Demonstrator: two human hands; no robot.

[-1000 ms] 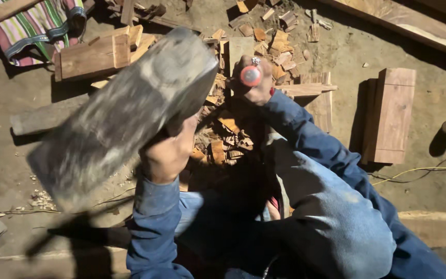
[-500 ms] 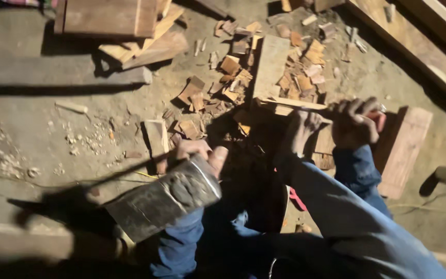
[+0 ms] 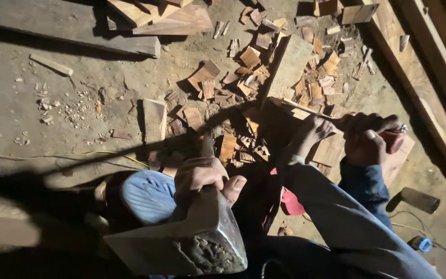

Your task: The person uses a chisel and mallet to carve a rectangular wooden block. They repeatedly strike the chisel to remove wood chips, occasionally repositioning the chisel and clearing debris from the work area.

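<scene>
My left hand (image 3: pixel 202 175) grips the short handle of a heavy grey metal hammer (image 3: pixel 187 243), whose blocky head hangs low over my lap, near the camera. Off to the right, my right hand (image 3: pixel 365 139) is closed around a red-handled chisel (image 3: pixel 396 140), held beside a thin wooden slat (image 3: pixel 298 108). My bare foot (image 3: pixel 308 135) rests against that slat, with my blue-trousered leg (image 3: pixel 336 212) running back from it. Whether the chisel's tip touches the wood is hidden by the hand.
Several wood chips and offcuts (image 3: pixel 254 77) litter the dirt floor ahead. A flat board (image 3: pixel 290 64) lies among them; long planks (image 3: pixel 78 36) run at the back left and beams (image 3: pixel 429 77) along the right. A small wooden block (image 3: pixel 155 121) stands left of the pile.
The hammer has come down from high in front of the camera to low over my lap. The view has shifted, and my right hand with the chisel now sits further right.
</scene>
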